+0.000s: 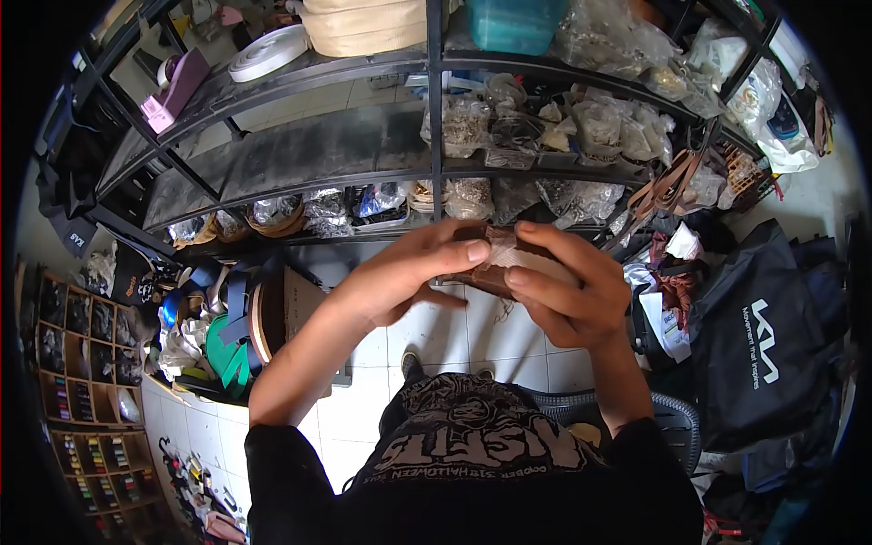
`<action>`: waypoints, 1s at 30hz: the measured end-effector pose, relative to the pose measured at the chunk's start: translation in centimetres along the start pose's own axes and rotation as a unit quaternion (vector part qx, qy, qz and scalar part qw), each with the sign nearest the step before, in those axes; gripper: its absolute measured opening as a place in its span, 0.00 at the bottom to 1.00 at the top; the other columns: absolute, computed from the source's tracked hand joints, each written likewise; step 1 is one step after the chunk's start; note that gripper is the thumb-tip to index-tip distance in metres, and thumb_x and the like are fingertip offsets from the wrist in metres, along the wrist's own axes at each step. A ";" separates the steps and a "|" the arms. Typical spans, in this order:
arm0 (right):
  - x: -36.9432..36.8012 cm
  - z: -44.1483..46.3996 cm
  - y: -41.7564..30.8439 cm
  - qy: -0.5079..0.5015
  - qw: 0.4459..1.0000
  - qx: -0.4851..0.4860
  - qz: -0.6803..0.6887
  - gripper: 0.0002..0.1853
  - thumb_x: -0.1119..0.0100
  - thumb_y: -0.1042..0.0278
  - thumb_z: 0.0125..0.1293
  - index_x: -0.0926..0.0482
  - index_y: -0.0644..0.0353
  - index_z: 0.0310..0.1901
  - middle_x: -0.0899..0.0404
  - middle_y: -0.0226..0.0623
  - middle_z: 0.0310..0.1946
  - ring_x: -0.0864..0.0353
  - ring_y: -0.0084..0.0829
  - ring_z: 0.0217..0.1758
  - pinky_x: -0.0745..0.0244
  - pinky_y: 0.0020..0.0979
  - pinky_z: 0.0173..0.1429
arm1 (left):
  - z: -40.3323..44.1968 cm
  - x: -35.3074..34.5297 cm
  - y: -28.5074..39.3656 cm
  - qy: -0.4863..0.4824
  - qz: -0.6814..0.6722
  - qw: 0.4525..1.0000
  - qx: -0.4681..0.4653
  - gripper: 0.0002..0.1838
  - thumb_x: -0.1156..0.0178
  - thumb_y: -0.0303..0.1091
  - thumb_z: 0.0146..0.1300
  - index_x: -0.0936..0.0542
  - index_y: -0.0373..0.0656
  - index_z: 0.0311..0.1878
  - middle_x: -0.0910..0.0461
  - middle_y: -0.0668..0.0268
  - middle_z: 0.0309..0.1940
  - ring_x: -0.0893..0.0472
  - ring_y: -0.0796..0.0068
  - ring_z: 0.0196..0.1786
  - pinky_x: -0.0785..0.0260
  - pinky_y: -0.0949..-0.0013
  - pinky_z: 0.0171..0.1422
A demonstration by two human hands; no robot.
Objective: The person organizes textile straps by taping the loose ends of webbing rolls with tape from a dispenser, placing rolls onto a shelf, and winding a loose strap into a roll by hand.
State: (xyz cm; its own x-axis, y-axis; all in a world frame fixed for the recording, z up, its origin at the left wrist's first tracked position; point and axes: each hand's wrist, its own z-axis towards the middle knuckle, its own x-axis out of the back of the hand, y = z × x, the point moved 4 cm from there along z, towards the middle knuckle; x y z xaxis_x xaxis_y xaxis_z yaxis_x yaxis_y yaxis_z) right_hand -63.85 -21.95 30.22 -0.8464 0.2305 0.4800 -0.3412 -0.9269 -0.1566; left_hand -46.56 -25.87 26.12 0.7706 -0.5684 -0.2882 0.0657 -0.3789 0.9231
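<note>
In front of my chest, both hands hold a small brown leather-like piece [495, 276] with a pale, textured face. Its exact kind does not show. My left hand [409, 268] grips the left end, thumb pressed on top and one finger stretched out below. At the other end my right hand [577, 289] is closed round it, two fingertips on the near face. Fingers cover much of the piece. Thin loose threads [504, 312] seem to hang under it.
Black metal shelves [300, 154] stand ahead, with bagged small parts [463, 125] on them. A box of ribbon rolls and cloth [227, 341] is at left, near a wooden thread rack [91, 400]. Right of me are a chair [677, 413] and a black bag [758, 336].
</note>
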 end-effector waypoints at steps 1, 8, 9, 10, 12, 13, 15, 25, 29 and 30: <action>-0.1 -0.1 -0.1 0.002 1.000 0.007 0.009 0.18 0.34 0.77 0.50 0.19 0.54 0.45 0.22 0.59 0.45 0.16 0.46 0.38 0.19 0.33 0.39 | -0.1 -0.2 -0.1 -0.011 -0.019 1.000 -0.004 0.47 0.33 0.58 0.52 0.37 0.32 0.63 0.32 0.48 0.55 0.32 0.55 0.63 0.29 0.50 0.58; -0.5 -0.5 0.0 -0.007 0.999 -0.029 0.024 0.21 0.36 0.74 0.49 0.18 0.49 0.48 0.23 0.51 0.48 0.16 0.42 0.41 0.19 0.34 0.42 | 0.1 -0.4 -1.6 0.000 -0.101 0.994 -0.029 0.37 0.35 0.54 0.56 0.33 0.32 0.56 0.29 0.52 0.50 0.25 0.58 0.56 0.26 0.49 0.56; -0.6 -0.6 0.0 0.000 0.999 -0.047 0.024 0.21 0.36 0.73 0.48 0.16 0.48 0.47 0.22 0.47 0.48 0.16 0.39 0.41 0.19 0.34 0.41 | -0.1 -0.4 -1.6 0.008 -0.093 0.995 -0.030 0.36 0.35 0.53 0.56 0.33 0.32 0.55 0.28 0.52 0.50 0.25 0.58 0.55 0.25 0.51 0.56; -0.7 -0.6 0.1 -0.006 0.998 -0.054 0.026 0.21 0.36 0.72 0.49 0.17 0.48 0.48 0.23 0.47 0.48 0.16 0.39 0.41 0.19 0.33 0.41 | -0.2 -0.5 -1.5 0.015 -0.086 0.996 -0.031 0.35 0.34 0.53 0.56 0.33 0.31 0.54 0.28 0.52 0.49 0.24 0.59 0.54 0.25 0.53 0.55; -0.5 -0.6 0.2 -0.019 0.997 -0.067 0.027 0.22 0.37 0.71 0.50 0.18 0.48 0.51 0.24 0.46 0.48 0.17 0.39 0.41 0.19 0.33 0.41 | -0.3 -0.6 -1.4 0.022 -0.074 0.996 -0.038 0.33 0.37 0.51 0.59 0.32 0.32 0.54 0.26 0.51 0.49 0.22 0.57 0.53 0.25 0.51 0.56; -0.5 -0.6 0.2 -0.028 0.997 -0.068 0.025 0.22 0.38 0.71 0.50 0.18 0.49 0.51 0.24 0.45 0.47 0.17 0.39 0.41 0.19 0.33 0.42 | -0.4 -0.7 -1.3 0.026 -0.069 0.996 -0.042 0.31 0.38 0.50 0.60 0.32 0.32 0.54 0.25 0.51 0.49 0.20 0.56 0.52 0.25 0.50 0.57; -0.6 -0.4 0.3 -0.042 0.997 -0.067 0.021 0.22 0.39 0.70 0.50 0.19 0.51 0.51 0.24 0.45 0.47 0.17 0.39 0.40 0.19 0.33 0.42 | -0.6 -0.8 -1.0 0.030 -0.061 0.997 -0.043 0.31 0.38 0.50 0.60 0.32 0.32 0.54 0.25 0.51 0.48 0.20 0.57 0.52 0.25 0.51 0.57; -0.7 -0.9 0.4 -0.007 0.997 -0.073 0.006 0.20 0.37 0.71 0.49 0.23 0.56 0.47 0.23 0.47 0.48 0.17 0.42 0.42 0.19 0.34 0.45 | -0.3 -0.5 -1.1 0.030 -0.095 0.994 -0.036 0.34 0.35 0.48 0.58 0.32 0.30 0.56 0.25 0.52 0.49 0.21 0.61 0.51 0.25 0.59 0.55; -1.4 -1.5 1.0 0.017 0.998 -0.048 0.024 0.22 0.35 0.71 0.49 0.27 0.58 0.48 0.23 0.51 0.49 0.17 0.45 0.43 0.19 0.35 0.46 | -0.4 0.1 -1.1 0.028 -0.110 0.993 -0.031 0.35 0.33 0.48 0.56 0.32 0.29 0.57 0.25 0.52 0.49 0.22 0.63 0.52 0.26 0.61 0.54; -1.5 -1.4 1.0 0.018 0.998 -0.049 0.018 0.21 0.36 0.71 0.50 0.25 0.58 0.48 0.23 0.50 0.48 0.17 0.45 0.43 0.19 0.35 0.46 | -0.5 0.1 -0.9 0.032 -0.107 0.993 -0.025 0.36 0.33 0.49 0.56 0.32 0.29 0.57 0.25 0.52 0.49 0.22 0.63 0.52 0.26 0.63 0.53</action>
State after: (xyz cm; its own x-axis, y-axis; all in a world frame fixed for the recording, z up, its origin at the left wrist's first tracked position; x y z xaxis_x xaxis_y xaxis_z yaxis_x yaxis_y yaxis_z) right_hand -63.50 -22.83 28.12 -0.8724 0.2100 0.4414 -0.3475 -0.9015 -0.2580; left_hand -46.17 -25.24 25.41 0.7747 -0.4300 -0.4637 0.2626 -0.4482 0.8545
